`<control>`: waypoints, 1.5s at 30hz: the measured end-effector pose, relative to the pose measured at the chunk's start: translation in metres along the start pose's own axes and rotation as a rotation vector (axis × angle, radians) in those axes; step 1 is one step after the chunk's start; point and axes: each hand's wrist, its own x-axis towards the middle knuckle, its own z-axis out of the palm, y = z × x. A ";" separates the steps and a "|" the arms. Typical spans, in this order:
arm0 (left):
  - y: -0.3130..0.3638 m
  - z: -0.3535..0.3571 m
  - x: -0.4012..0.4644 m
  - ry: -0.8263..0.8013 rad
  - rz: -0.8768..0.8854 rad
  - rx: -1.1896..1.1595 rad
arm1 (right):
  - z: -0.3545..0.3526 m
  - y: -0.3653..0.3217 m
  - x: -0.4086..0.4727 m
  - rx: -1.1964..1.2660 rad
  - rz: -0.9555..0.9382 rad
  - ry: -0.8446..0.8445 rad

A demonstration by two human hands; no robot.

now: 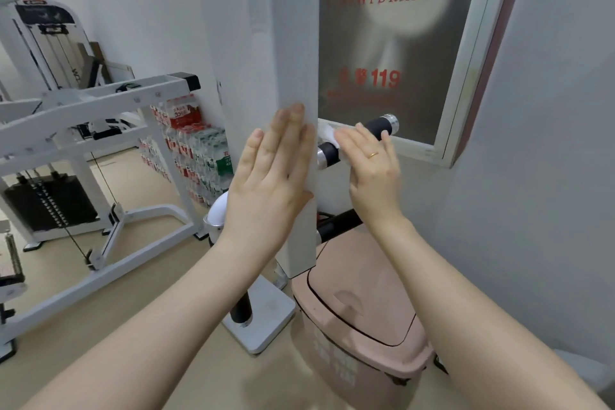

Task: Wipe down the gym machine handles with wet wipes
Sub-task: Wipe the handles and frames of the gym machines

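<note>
Here, left hand (pixel 266 173), fingers flat and spread, braces white square upright post (pixel 296 43); right hand (pixel 369 166) presses white wet wipe (pixel 327 135) around black foam-covered handle with chrome end cap (pixel 382 125). Best practice: wrap fully, twist, slide toward cap.

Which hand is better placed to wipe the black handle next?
Right. The right hand already presses the white wipe against the black handle; the left hand lies flat on the white post.
</note>
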 end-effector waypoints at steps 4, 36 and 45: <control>-0.003 0.006 0.001 0.009 0.001 0.015 | 0.012 -0.022 0.002 0.020 0.083 0.028; -0.033 0.034 0.007 0.202 0.166 0.069 | 0.018 0.001 0.016 -0.037 -0.325 -0.097; -0.033 0.038 0.005 0.193 0.158 0.032 | 0.018 -0.008 0.021 -0.010 -0.351 -0.186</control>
